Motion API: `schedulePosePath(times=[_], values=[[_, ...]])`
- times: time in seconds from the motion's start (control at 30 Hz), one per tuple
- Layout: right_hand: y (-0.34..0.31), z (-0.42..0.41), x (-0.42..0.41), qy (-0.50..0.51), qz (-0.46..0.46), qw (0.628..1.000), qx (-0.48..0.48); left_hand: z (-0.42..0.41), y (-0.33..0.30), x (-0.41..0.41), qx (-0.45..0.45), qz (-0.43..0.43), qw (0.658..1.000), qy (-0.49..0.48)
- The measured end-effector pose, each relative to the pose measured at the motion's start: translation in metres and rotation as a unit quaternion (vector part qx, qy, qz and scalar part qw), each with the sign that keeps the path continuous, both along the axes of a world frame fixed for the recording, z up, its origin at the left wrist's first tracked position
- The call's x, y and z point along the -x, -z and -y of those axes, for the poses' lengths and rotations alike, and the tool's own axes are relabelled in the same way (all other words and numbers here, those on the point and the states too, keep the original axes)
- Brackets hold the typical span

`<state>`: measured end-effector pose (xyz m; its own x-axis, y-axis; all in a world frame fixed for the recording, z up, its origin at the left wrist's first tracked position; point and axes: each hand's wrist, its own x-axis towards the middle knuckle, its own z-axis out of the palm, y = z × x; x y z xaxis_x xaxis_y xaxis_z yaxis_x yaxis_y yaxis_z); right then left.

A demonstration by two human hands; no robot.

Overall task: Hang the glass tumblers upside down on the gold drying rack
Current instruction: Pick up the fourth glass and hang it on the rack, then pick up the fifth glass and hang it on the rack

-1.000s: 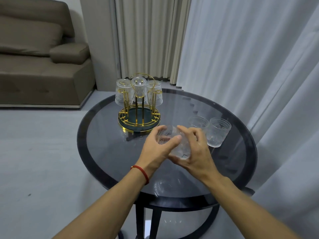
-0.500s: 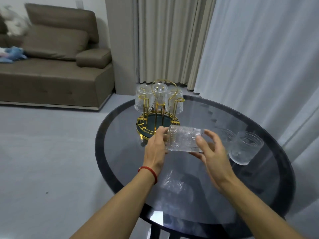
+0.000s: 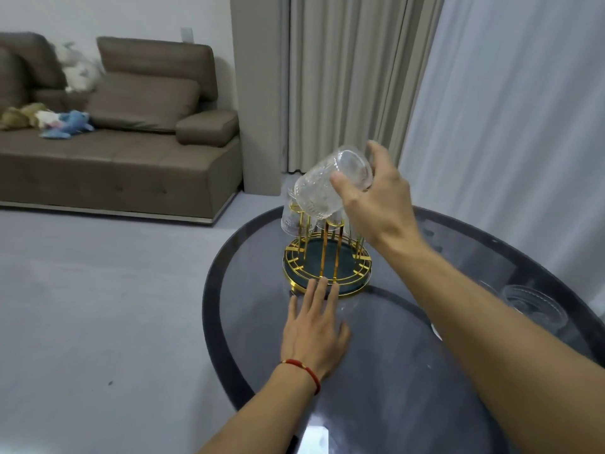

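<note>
My right hand grips a clear patterned glass tumbler, tilted mouth-down and to the left, directly above the gold drying rack. The rack has gold prongs on a round dark-green base and stands at the far left of the table. Hung tumblers show behind the held glass, mostly hidden. My left hand lies flat and open on the table, fingertips touching the rack's front rim. Another tumbler stands upright at the right, behind my right forearm.
The round dark glass table has a black rim. White and beige curtains hang close behind and to the right. A brown sofa with soft toys stands at the left across a grey floor.
My left hand let go of the tumbler and dropped flat onto the table by the rack. My right hand lifted the glass up over the rack and tipped it mouth-down.
</note>
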<state>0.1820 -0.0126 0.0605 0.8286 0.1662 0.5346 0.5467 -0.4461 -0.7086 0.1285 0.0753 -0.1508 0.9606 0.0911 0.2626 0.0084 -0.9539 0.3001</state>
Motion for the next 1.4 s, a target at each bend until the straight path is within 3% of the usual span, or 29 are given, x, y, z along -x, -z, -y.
schedulePosePath(times=[0.13,0.93,1.03,1.17,1.27,1.33,1.4], values=[[0.007,-0.03,-0.017,-0.001,0.008,0.997,0.082,0.001,0.002,0.002,0.008,0.009,1.0,-0.002],[0.057,-0.062,-0.041,0.052,-0.007,0.941,0.335,0.003,-0.004,0.009,0.015,0.009,1.0,0.003],[0.058,-0.053,-0.029,0.073,0.011,0.95,0.305,0.003,-0.007,0.014,-0.002,0.008,1.0,0.004],[0.07,-0.013,-0.002,0.098,0.067,0.98,0.159,0.008,-0.022,0.025,-0.004,0.026,1.0,0.001],[0.09,0.036,0.02,0.15,0.069,0.981,0.107,0.018,-0.034,0.035,-0.01,0.034,0.999,-0.001],[0.104,0.072,0.029,0.211,0.058,0.965,0.144,0.027,-0.04,0.045,-0.007,0.042,0.999,0.004],[0.114,0.105,0.029,0.272,0.016,0.928,0.253,0.036,-0.046,0.055,0.007,0.055,0.998,0.008]])
